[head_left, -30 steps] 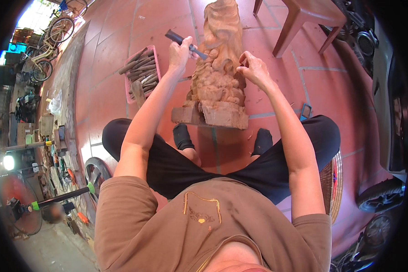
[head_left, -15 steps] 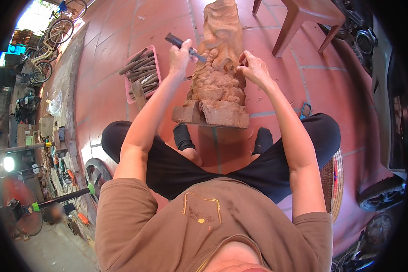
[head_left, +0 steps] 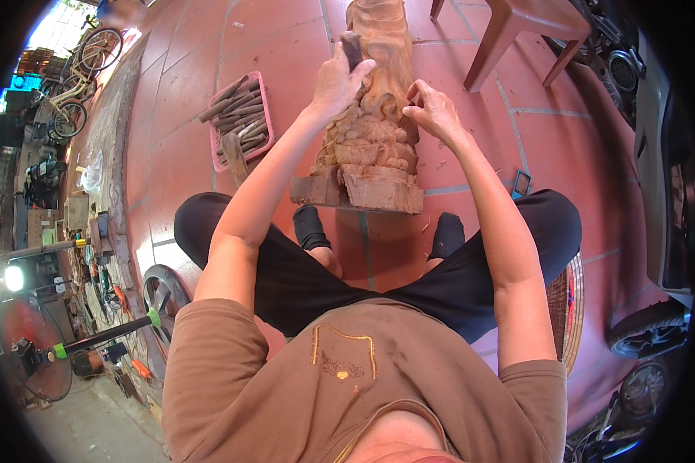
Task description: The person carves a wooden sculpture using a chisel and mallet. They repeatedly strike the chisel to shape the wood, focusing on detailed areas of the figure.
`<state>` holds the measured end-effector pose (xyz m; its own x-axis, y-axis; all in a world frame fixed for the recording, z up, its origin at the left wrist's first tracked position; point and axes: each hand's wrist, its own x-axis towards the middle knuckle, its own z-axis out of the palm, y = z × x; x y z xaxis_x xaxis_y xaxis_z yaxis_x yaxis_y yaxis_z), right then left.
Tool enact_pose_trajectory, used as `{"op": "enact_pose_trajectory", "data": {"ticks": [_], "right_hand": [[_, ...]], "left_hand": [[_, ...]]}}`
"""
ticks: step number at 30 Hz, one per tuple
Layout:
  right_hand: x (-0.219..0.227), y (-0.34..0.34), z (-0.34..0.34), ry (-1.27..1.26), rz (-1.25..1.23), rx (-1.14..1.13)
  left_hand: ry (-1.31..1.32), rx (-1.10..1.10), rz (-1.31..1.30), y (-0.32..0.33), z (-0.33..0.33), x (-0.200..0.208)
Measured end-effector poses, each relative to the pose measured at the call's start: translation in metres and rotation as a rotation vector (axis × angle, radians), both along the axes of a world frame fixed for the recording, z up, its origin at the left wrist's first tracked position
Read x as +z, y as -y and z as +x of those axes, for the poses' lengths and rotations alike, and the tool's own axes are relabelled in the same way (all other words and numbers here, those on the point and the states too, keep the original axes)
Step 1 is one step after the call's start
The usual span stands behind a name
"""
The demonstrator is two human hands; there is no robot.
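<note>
A carved wooden statue [head_left: 371,135] with a knobbly lower part and a blocky base lies lengthwise on the floor, its base toward me. My left hand [head_left: 336,86] is wrapped round a short dark tool with a brownish end [head_left: 351,48], which looks like a brush. That hand is over the statue's left side, and its palm hides the tool's lower end. Beside the statue's right edge is my right hand [head_left: 434,112], loosely curled with thumb and forefinger apart; nothing shows between them.
Left of the statue, a pink basket [head_left: 267,127] holds several wooden-handled tools. A brown plastic chair [head_left: 502,38] stands at the far right. A small blue-edged device [head_left: 522,184] lies by my right knee. My feet flank the base, and wood chips dot the floor.
My left hand has moved right and farther up along the statue; the tool now points upward and its grey tip is hidden. The right hand has barely shifted.
</note>
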<state>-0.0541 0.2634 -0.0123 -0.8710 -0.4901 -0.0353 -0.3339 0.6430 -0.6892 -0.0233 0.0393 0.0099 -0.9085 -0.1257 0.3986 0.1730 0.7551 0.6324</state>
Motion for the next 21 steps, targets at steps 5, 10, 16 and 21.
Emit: {"op": "enact_pose_trajectory", "data": {"ticks": [5,10,16,21], "right_hand": [[-0.002,-0.002,-0.002,0.012,-0.007,-0.004],[-0.002,0.0,-0.002,0.017,-0.001,0.0],[-0.011,-0.003,-0.007,-0.043,-0.044,0.011],[-0.005,0.0,-0.001,-0.027,-0.04,0.017]], "left_hand": [[0.048,0.005,-0.289,-0.02,-0.005,0.003],[0.363,0.142,0.103,-0.003,-0.018,0.025],[0.266,0.135,0.231,0.017,-0.003,0.044],[0.278,0.063,0.354,0.02,0.006,0.021]]}}
